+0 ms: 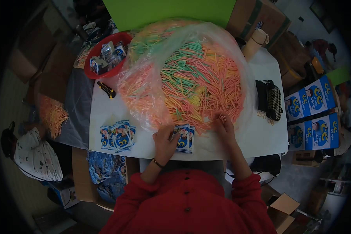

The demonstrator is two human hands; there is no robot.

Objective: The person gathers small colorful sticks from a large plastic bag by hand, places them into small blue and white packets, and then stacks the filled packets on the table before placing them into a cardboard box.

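A large clear plastic bag (250, 87) lies open on the white table (105, 103), full of thin pink, green, yellow and orange sticks (201, 74). My left hand (167, 142) is closed at the bag's near edge, beside blue-and-white packets (185, 140); what its fingers pinch is too small to make out. My right hand (224, 126) is at the bag's lower right edge, its fingers curled round the ends of several sticks. More blue-and-white packets (123, 136) lie in a loose pile to the left of my left hand.
A red basin (90, 70) with packets and a yellow-black cutter (106, 90) are at the left. At the right are a cream bottle (255, 43), a checked pouch (275, 103) and blue boxes (316, 97). Another person (37, 154) sits at far left.
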